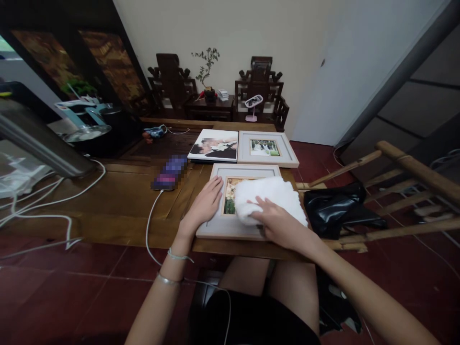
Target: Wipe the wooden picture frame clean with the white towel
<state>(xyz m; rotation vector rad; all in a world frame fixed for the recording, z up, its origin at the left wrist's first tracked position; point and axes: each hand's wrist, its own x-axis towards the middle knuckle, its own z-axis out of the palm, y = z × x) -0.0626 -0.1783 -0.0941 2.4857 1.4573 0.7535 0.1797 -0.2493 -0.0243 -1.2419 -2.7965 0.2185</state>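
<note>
Dark carved wooden chairs [261, 76] are standing against a pale wall [287, 28], beyond a brown wooden table [125, 196]. Near its front edge, a pale rectangular picture frame [215, 227] is lying flat. The left hand [205, 203] is resting on the frame's left side, fingers outstretched, grasping nothing. The right hand's [278, 220] fingers are grasping a fluffy white cloth [275, 189] over the frame's right half, partly sinking into the pile. The cloth is covering part of the small inset photograph [229, 203]. Pixelation is obscuring a phone [168, 173], and the view's left edge is cutting off a dark cylinder [46, 139].
</note>
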